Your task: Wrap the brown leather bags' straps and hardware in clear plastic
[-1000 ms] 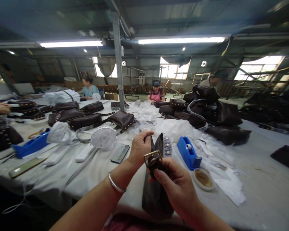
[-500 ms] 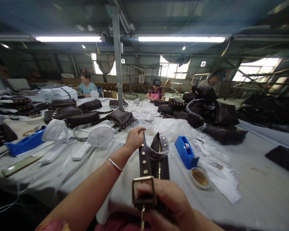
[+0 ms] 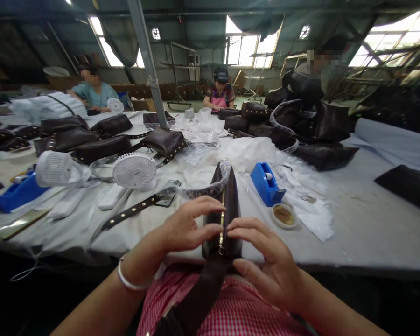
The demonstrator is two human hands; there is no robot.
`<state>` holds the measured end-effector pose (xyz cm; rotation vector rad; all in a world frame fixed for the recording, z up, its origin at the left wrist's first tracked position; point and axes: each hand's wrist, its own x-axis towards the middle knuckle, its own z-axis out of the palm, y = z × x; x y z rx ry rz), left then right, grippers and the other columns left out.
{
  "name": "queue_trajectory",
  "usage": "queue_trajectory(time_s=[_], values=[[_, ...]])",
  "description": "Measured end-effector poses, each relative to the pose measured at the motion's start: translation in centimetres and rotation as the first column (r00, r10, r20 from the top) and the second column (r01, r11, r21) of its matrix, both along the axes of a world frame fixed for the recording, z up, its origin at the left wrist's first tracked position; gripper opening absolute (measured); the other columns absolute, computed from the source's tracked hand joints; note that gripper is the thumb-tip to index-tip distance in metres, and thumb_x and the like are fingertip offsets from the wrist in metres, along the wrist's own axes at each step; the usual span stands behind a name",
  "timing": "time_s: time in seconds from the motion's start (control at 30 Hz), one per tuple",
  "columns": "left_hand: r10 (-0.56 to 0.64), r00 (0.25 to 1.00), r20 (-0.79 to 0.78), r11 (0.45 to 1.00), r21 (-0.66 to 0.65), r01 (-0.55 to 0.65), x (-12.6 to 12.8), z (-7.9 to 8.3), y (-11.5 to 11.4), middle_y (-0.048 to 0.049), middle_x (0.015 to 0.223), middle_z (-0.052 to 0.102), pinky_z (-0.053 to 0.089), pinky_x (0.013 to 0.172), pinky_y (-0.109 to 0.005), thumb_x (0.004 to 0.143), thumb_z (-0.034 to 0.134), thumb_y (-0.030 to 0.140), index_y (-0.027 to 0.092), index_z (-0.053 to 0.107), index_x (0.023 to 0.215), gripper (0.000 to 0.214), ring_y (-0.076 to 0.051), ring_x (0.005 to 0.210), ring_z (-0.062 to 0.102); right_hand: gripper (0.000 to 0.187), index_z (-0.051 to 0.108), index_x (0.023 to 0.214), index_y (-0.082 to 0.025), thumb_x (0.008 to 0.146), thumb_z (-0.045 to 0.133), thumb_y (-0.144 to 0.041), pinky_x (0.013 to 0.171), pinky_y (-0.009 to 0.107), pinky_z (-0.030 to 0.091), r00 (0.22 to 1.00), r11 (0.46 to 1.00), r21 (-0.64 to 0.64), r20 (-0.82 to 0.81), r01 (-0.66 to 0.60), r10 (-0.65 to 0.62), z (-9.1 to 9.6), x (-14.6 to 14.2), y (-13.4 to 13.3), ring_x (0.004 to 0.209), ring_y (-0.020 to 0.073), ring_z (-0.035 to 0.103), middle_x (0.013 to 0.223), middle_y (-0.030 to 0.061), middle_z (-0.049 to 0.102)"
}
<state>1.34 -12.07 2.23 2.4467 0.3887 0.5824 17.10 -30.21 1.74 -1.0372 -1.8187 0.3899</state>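
Observation:
A dark brown leather handbag (image 3: 233,196) stands at the table's near edge, its gold zipper (image 3: 222,219) facing up. My left hand (image 3: 191,221) lies over the bag's left side, fingers apart, thumb and fingertips close to the zipper. On the other side, my right hand (image 3: 266,256) is spread with its fingertips at the bag's right side. Neither hand grips anything. One studded strap (image 3: 136,208), partly wrapped in clear plastic, runs from the bag's far end to the left across the table. A plain wide strap (image 3: 205,289) hangs from the near end over my checked clothing.
A blue tape dispenser (image 3: 266,184) and a small round dish (image 3: 283,215) stand right of the bag. White fans (image 3: 135,171) and another blue dispenser (image 3: 17,191) are on the left. Brown bags (image 3: 164,141) and plastic wrap (image 3: 248,151) lie beyond. Several people sit or stand farther back.
My right hand has let go of the strap's gold buckle, and my left hand has come off the studded strap. Both moved to the bag. The straps now lie leftward and over my lap.

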Motion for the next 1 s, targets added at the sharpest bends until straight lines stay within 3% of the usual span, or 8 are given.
queue_trajectory(time_s=[0.1,0.23,0.37,0.47,0.57,0.7,0.8,1.0], values=[[-0.255,0.962,0.094,0.953,-0.142,0.266,-1.3,-0.6,-3.4,-0.0122,0.121,0.065,0.047,0.103,-0.038,0.088,0.065,0.027,0.018,0.063,0.124,0.037,-0.023,0.114,0.059,0.029,0.060,0.113,-0.020,0.086,0.067,-0.030,0.082,0.035,0.053,0.962,0.932,-0.239,0.044,0.271,-0.269,-2.5,1.3,-1.2,0.095,0.0228,0.064,0.104,0.0087,0.068],[-0.269,0.958,0.100,0.939,-0.196,0.284,-1.9,-1.0,-4.2,-0.0137,0.123,0.064,0.044,0.106,-0.039,0.090,0.061,0.019,0.016,0.063,0.126,0.036,-0.023,0.119,0.056,0.019,0.062,0.101,-0.019,0.083,0.068,-0.024,0.067,0.028,0.052,0.965,0.804,-0.537,0.092,0.255,-0.245,-5.1,1.5,-2.2,0.073,0.0169,0.065,0.086,0.0022,0.070],[-0.336,0.941,0.040,0.921,-0.196,0.337,-1.0,-0.3,-3.5,-0.0141,0.117,0.066,0.045,0.102,-0.038,0.088,0.066,0.023,0.015,0.065,0.123,0.036,-0.024,0.114,0.058,0.012,0.070,0.096,-0.020,0.089,0.061,-0.023,0.071,0.027,0.054,0.959,0.841,-0.490,-0.037,0.228,-0.282,-3.6,2.1,-1.7,0.076,0.0162,0.068,0.085,0.0030,0.073],[-0.389,0.921,-0.010,0.896,-0.237,0.375,0.1,0.5,-3.8,-0.0086,0.103,0.070,0.048,0.090,-0.031,0.084,0.072,0.027,0.016,0.068,0.114,0.032,-0.020,0.097,0.062,0.016,0.071,0.098,-0.019,0.089,0.065,-0.030,0.058,0.024,0.054,0.914,0.853,-0.485,-0.226,0.195,-0.337,-1.0,2.5,-0.5,0.061,0.0141,0.066,0.076,0.0024,0.072],[-0.291,0.955,-0.062,0.912,-0.319,0.257,1.1,0.5,-4.7,-0.0006,0.077,0.067,0.046,0.070,-0.023,0.090,0.065,0.028,0.017,0.071,0.090,0.013,-0.013,0.072,0.060,0.020,0.070,0.099,-0.017,0.086,0.070,-0.032,0.054,0.023,0.053,0.844,0.880,-0.467,-0.435,0.088,-0.315,0.3,2.2,0.7,0.057,0.0126,0.064,0.072,0.0017,0.070],[-0.080,0.991,-0.104,0.882,-0.470,0.022,1.4,-0.4,-5.8,-0.0003,0.069,0.064,0.042,0.060,-0.021,0.099,0.048,0.033,0.016,0.068,0.076,0.035,-0.012,0.062,0.056,0.029,0.066,0.104,-0.016,0.084,0.072,-0.036,0.055,0.024,0.052,0.734,0.895,-0.444,-0.593,0.046,-0.332,-1.1,1.5,1.8,0.059,0.0118,0.062,0.076,0.0015,0.067],[-0.040,0.993,-0.112,0.846,-0.533,-0.026,1.4,-0.8,-6.2,-0.0011,0.068,0.063,0.042,0.061,-0.022,0.099,0.044,0.037,0.016,0.065,0.070,0.042,-0.013,0.062,0.055,0.032,0.066,0.105,-0.015,0.083,0.073,-0.038,0.056,0.024,0.049,0.733,0.881,-0.472,-0.589,0.030,-0.340,-2.5,1.4,1.9,0.061,0.0112,0.059,0.074,0.0002,0.064],[-0.105,0.975,-0.196,0.972,-0.228,0.059,2.6,0.5,-6.0,-0.0008,0.071,0.065,0.040,0.066,-0.025,0.096,0.049,0.033,0.021,0.063,0.072,0.030,-0.016,0.067,0.058,0.018,0.070,0.085,-0.016,0.082,0.072,-0.034,0.059,0.024,0.046,0.734,0.885,-0.407,-0.527,0.225,-0.429,-1.7,1.8,1.7,0.063,0.0121,0.058,0.071,0.0003,0.066]])
